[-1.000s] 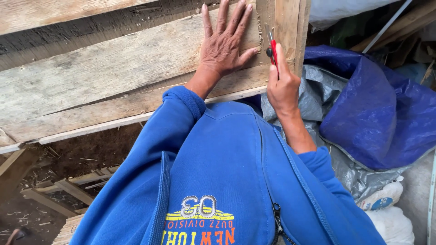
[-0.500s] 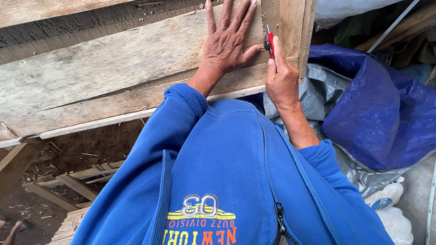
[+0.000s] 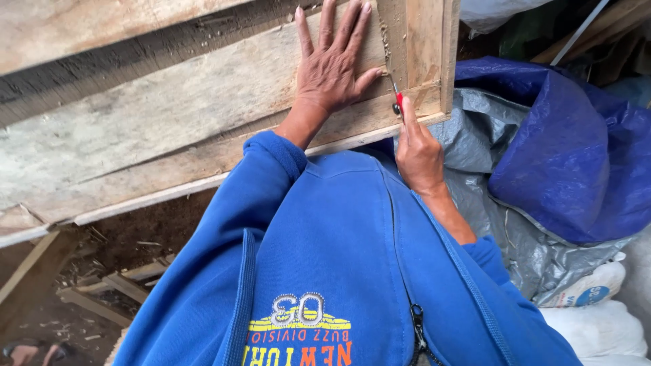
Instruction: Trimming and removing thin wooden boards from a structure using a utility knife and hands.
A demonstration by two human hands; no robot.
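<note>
- The left hand (image 3: 332,68) lies flat on a wide grey plank (image 3: 169,115), with its fingers spread wide apart.
- The right hand (image 3: 417,146) is curled shut around a small tool with a red handle (image 3: 399,103).
- The thin metal tip of the tool points up along the seam where the plank meets a paler wooden post (image 3: 424,47), near the post's bottom end.
- The thumb of the left hand is just beside the tool.
- The planks are old, rough and scratched, with long cracks and dark gaps between them.
- The person's blue zip-up top (image 3: 325,257) fills the bottom of the view and hides what is under the arms.
- To the right of the post, a shiny blue sheet (image 3: 569,149) lies crumpled over a grey one (image 3: 515,237).
- White sacks (image 3: 597,312) sit below the sheets, at the bottom right.
- Down at the bottom left, loose wood strips (image 3: 102,291) lie on dark dirt.
</note>
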